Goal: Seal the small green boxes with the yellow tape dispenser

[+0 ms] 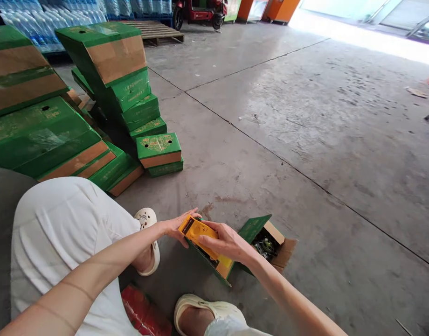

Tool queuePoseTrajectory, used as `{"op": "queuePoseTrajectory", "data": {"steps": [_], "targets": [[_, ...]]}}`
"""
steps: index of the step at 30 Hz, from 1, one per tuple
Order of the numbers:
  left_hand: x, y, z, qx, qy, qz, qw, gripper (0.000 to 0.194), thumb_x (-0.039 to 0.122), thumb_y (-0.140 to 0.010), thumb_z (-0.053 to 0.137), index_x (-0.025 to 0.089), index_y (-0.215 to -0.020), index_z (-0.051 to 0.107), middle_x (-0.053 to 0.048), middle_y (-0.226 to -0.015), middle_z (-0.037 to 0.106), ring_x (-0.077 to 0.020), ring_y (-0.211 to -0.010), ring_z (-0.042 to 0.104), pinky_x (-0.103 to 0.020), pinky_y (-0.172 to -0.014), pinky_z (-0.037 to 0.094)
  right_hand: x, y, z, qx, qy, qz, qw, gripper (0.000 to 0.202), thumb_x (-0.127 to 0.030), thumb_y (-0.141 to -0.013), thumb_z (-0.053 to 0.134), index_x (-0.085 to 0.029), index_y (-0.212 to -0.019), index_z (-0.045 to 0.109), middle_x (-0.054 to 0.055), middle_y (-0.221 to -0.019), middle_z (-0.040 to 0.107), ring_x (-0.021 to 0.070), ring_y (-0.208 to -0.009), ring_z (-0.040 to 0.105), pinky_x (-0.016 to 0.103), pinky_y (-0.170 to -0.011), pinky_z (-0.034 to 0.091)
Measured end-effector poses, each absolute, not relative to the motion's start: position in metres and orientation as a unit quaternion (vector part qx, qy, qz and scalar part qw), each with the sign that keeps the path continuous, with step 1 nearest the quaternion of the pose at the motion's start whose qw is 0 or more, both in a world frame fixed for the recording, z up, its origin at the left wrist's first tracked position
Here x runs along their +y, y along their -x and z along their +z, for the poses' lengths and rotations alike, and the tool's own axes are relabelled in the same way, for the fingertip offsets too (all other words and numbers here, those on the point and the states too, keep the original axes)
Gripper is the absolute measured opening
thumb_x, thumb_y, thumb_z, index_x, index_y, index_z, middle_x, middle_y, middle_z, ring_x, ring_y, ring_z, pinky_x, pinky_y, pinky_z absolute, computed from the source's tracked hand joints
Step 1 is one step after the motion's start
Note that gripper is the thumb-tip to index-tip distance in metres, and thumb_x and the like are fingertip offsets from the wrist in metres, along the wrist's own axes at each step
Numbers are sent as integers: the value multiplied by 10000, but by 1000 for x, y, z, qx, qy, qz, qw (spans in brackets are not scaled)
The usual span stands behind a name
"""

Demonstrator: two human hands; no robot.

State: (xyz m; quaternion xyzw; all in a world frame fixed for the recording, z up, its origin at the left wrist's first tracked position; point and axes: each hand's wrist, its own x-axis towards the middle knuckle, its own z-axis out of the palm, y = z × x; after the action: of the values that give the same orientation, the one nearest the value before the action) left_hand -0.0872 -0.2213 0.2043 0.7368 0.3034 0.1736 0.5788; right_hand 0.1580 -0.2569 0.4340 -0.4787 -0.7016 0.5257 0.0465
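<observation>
My right hand is wrapped round a flat, oblong orange-yellow thing with a round mark on its face and a dark slot at its far left end; its exact kind is unclear. My left hand is at that end, fingers outstretched and partly hidden behind it, so I cannot tell whether it grips. Below both hands is an open green carton with its flaps raised. Dark, shiny plastic-like contents show inside. One flap with a yellow patch lies under my right hand.
Stacked green-and-brown cartons stand at the left, with a smaller pair nearer. A red package lies between my shoes. Behind are a wooden pallet, bottled water packs and a red scooter. Concrete floor stretches right.
</observation>
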Motion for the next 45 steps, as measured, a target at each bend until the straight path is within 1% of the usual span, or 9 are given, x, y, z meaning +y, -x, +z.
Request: {"op": "queuePoseTrajectory", "data": {"steps": [6,10,13,17,23,30,34,38,45], "targets": [[-217,84,195,309,-770,176,529,1306,495,-459,1046,258,-1595,449,-152,-1747,303,-416,-1615,259,-565,-1309,262,-249,-159,427,-680,464,565,57,606,-572,-905,676,-172,-1356,733,23,-874,760,197,-757,659,244,-646,483],[-219,79,197,349,-769,178,505,1072,459,-673,954,189,-1589,466,-137,-1602,538,-367,-1439,550,-461,-1237,416,-245,-151,425,-673,480,561,56,567,-573,-904,674,-181,-1304,765,35,-869,765,214,-769,669,261,-653,496],[-221,77,199,353,-769,193,497,888,435,-779,883,145,-1540,529,-139,-1528,609,-334,-1366,615,-414,-1193,469,-244,-150,424,-662,485,570,48,564,-588,-894,691,-194,-1290,770,36,-874,769,216,-770,671,264,-655,500],[-221,78,198,332,-768,211,505,946,440,-743,919,188,-1561,515,-144,-1563,579,-327,-1425,571,-445,-1226,439,-246,-166,423,-625,476,617,44,668,-660,-880,694,-171,-1333,735,45,-947,773,209,-787,666,256,-649,495],[-216,81,193,287,-785,219,504,621,586,-817,850,252,-1320,708,-139,-1647,494,-342,-1549,433,-505,-1297,311,-265,-196,412,-549,460,697,34,786,-749,-845,707,-153,-1357,683,59,-1032,753,209,-828,662,259,-666,500],[-212,83,195,271,-832,182,448,504,593,-885,778,219,-1218,719,-166,-1720,357,-374,-1618,276,-550,-1302,285,-278,-218,388,-573,447,687,8,905,-733,-838,726,-207,-1555,556,72,-1167,743,282,-1015,677,326,-812,572],[-208,80,198,262,-838,172,446,514,595,-840,824,216,-1170,718,-162,-1702,396,-384,-1626,242,-551,-1296,301,-279,-228,371,-561,448,696,11,983,-739,-847,714,-198,-1627,458,86,-1259,725,301,-1087,672,359,-879,579],[-206,78,198,273,-839,147,447,556,567,-845,826,213,-1249,683,-162,-1685,430,-373,-1627,252,-527,-1296,306,-278,-225,362,-558,446,700,0,883,-748,-865,699,-215,-1553,548,67,-1173,742,251,-977,675,309,-787,564],[-217,74,198,295,-844,83,441,1271,701,-477,978,296,-1548,426,-169,-1752,259,-453,-1640,121,-647,-1280,243,-273,-218,365,-551,472,688,-15,950,-808,-806,707,-194,-1517,569,71,-1143,745,263,-990,667,334,-812,555]]}}
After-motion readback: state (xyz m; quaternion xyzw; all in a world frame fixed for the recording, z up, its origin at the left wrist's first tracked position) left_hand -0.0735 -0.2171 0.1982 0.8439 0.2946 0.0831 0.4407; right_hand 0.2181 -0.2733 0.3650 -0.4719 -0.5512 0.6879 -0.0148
